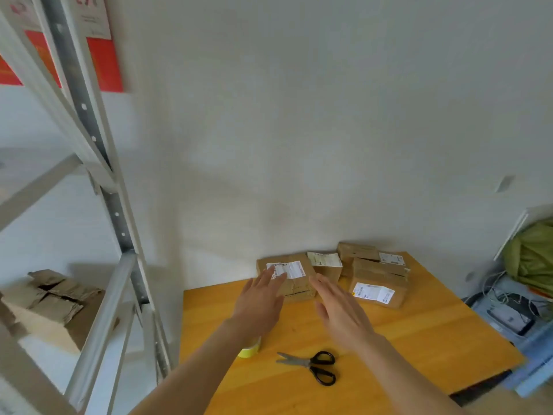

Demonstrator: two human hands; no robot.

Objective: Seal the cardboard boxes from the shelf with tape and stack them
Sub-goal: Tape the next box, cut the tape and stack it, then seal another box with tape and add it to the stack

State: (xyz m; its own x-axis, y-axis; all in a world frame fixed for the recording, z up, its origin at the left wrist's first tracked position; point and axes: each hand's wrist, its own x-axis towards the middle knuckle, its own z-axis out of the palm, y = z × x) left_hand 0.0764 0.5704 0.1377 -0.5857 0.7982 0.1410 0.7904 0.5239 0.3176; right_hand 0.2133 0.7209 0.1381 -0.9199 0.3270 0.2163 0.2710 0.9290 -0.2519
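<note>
A labelled cardboard box (pixel 294 278) sits at the back of the wooden table (pixel 419 339), against the wall. My left hand (pixel 260 298) reaches toward its left side with straight fingers, fingertips at the white label. My right hand (pixel 338 310) is spread flat just right of the box, holding nothing. More labelled boxes (pixel 378 280) are piled to the right along the wall. A yellow tape roll (pixel 250 350) peeks out from under my left forearm. Black-handled scissors (pixel 311 365) lie on the table near me.
A grey metal shelf rack (pixel 119 223) stands at the left, with an open cardboard box (pixel 57 301) on its lower shelf. At the right are a green bag (pixel 529 259) and a bin of cables (pixel 508 313).
</note>
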